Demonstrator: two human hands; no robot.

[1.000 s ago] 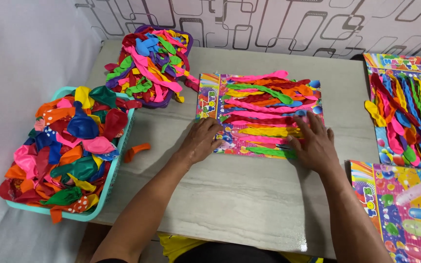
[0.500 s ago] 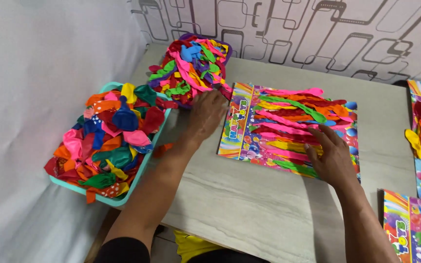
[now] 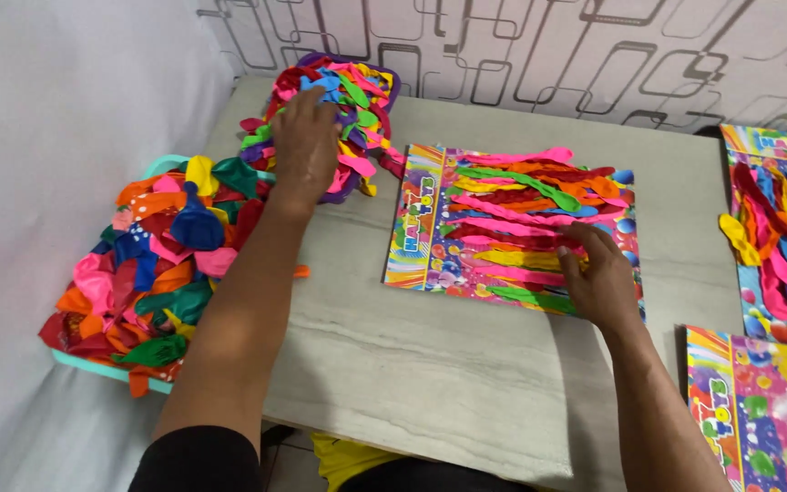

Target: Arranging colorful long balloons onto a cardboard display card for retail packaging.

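A: Where is the left hand (image 3: 305,137)?

B: At the worktop's (image 3: 430,364) far left corner, fingers spread and laid on the long balloons (image 3: 357,100) heaped in the purple basket (image 3: 392,84). Whether it pinches one, the view doesn't show.

A: And the right hand (image 3: 601,278)?

B: Flat on the card (image 3: 421,219) mid-worktop, fingers together, pressing the balloon rows (image 3: 521,196).

A: How would those balloons handle?

B: Likely light, limp and a bit tacky; they tangle, so one is best pinched by a free end. The teal basket (image 3: 161,167) of round balloons (image 3: 184,228) overhangs the left edge.
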